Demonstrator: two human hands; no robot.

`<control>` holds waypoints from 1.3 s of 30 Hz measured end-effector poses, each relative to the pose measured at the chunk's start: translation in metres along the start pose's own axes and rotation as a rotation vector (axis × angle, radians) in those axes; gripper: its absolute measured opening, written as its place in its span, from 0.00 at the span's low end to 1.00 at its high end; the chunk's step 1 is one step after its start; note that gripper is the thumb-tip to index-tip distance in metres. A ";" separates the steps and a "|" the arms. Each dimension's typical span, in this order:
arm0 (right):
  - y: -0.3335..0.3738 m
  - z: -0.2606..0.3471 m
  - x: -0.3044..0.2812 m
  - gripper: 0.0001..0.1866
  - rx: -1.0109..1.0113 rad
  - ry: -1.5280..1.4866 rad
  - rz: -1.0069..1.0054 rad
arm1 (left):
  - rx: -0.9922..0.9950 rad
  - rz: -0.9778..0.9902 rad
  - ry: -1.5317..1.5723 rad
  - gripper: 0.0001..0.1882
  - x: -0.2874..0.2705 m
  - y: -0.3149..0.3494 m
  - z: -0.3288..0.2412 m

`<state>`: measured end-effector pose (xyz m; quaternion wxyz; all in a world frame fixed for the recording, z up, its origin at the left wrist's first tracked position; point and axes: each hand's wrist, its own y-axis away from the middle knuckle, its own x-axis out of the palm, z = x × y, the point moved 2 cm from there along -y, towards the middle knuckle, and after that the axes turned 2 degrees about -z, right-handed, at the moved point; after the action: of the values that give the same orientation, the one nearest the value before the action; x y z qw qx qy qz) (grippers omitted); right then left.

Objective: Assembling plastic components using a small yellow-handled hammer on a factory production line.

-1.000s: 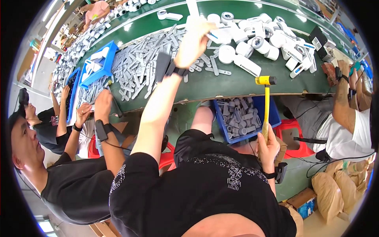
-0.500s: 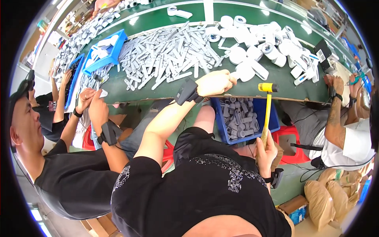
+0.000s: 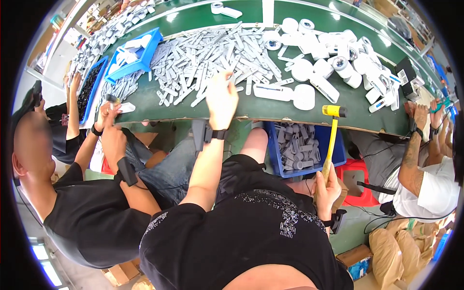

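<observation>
My left hand (image 3: 223,99) is over the near edge of a pile of light grey plastic strips (image 3: 203,55), fingers curled together. What its fingertips grip, if anything, cannot be made out. In my right hand (image 3: 327,191) a mallet (image 3: 330,145) stands upright, held low on its yellow handle. Its yellow-and-black head is level with the table's front edge. A white plastic part with a round end and a long flat arm (image 3: 303,97) lies on the green table (image 3: 193,108) between my hands. More white round-ended parts (image 3: 348,67) are heaped behind it at the right.
Below the table edge is a blue crate (image 3: 276,164) of grey parts. A blue tray (image 3: 134,67) of white pieces sits on the strips at the left. Co-workers sit on both sides; the left one's hands (image 3: 108,118) are near. A black box (image 3: 410,72) stands far right.
My left hand has left the round-ended white part and moved left to the strips. That part now lies with its arm pointing left. My right hand keeps the mallet nearly still.
</observation>
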<state>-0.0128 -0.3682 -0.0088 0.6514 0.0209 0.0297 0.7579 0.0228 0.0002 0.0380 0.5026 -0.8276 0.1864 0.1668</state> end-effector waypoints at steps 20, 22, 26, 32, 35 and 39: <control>-0.001 -0.014 -0.001 0.26 0.002 -0.061 0.044 | -0.264 0.230 0.043 0.10 0.000 0.006 0.056; -0.001 -0.014 -0.001 0.26 -0.009 -0.061 0.038 | -0.327 0.324 0.057 0.10 -0.002 0.003 0.052; 0.001 -0.019 -0.001 0.26 -0.038 -0.085 0.020 | -0.107 0.392 -0.091 0.11 -0.005 0.003 0.027; 0.005 -0.010 0.001 0.28 -0.025 -0.002 0.052 | -0.184 0.364 -0.063 0.10 -0.002 0.000 0.020; 0.006 -0.006 0.000 0.28 -0.036 0.031 0.055 | -0.603 0.349 0.514 0.10 -0.004 -0.005 0.012; 0.008 -0.001 0.001 0.28 -0.012 0.024 0.050 | -0.533 0.440 0.593 0.07 0.009 -0.013 0.001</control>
<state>-0.0211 -0.3690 -0.0090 0.6319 0.0085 0.0324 0.7743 0.0367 0.0051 0.0434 0.1497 -0.8806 0.4445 0.0675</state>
